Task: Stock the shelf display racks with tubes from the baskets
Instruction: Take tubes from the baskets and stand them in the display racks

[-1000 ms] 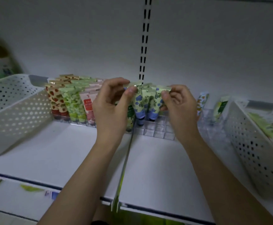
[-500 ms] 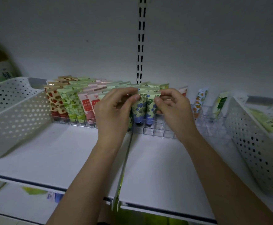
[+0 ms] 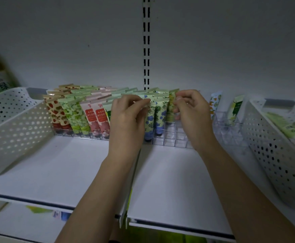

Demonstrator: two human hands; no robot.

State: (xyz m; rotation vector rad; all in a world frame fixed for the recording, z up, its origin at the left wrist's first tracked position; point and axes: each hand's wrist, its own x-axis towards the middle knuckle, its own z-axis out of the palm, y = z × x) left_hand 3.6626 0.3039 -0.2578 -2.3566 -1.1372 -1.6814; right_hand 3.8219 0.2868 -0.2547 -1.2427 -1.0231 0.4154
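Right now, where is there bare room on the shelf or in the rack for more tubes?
Free: the clear rack cells between the blue-flower tubes and the orange-print tube, by the right hand; also the bare shelf in front, between the left basket and right basket. Crowded: the rack's left half, behind the left hand.

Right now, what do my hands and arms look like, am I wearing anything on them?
Both forearms are bare up to the frame edge: no sleeves, gloves or watch show. The left hand and right hand show no rings, and the fingernails look short and unpainted.
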